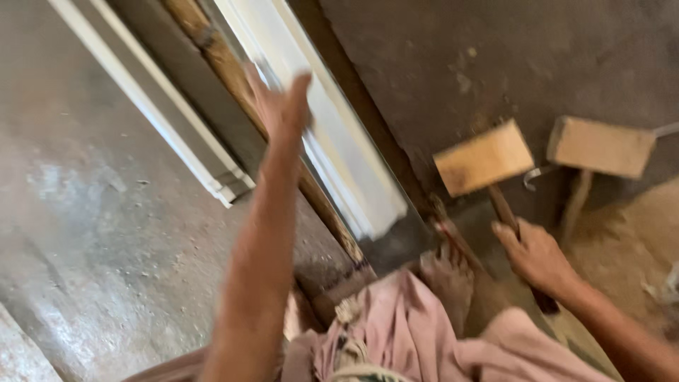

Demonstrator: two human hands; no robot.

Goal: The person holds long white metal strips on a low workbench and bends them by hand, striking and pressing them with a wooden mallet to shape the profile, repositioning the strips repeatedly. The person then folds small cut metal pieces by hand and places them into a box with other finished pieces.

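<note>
The right hand (536,256) grips the top-heavy wooden mallet (483,157) low on its stiff handle, while the left hand (281,106) spreads open fingers against the white moulding (339,141).

A single head-worn camera looks steeply down from close above the seated person's lap; it faces the concrete floor (106,233) ahead, tilted, with both arms entering from the lower edge; motion blurs the frame.

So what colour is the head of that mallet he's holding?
Pale tan wood; the mallet head shows best in the head view, held by the right hand.
</note>
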